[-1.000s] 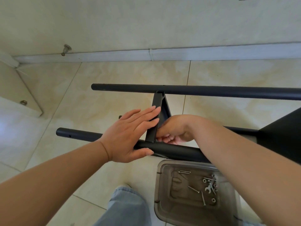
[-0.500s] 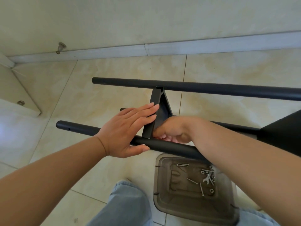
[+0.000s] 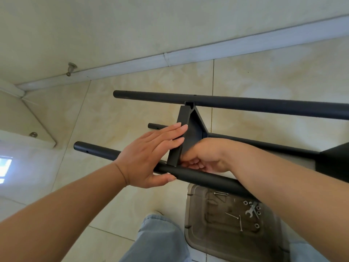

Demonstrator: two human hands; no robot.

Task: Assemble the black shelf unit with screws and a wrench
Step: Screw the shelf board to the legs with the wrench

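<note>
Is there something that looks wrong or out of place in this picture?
Nothing stands out. The black shelf panel sits between the poles, steadied by the left hand and right hand. The screws and wrench lie inside the tray.

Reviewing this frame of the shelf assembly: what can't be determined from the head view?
- Right hand: its fingertips are tucked behind the black shelf panel and near tube, so whether it holds a screw is hidden.
- The joint of panel and near tube: covered by both hands; the left hand lies flat against the panel.
- Tubes' right ends: cut off by the frame edge.
- Hardware in the clear tray: small, partly hidden by the right forearm; count unclear.
</note>
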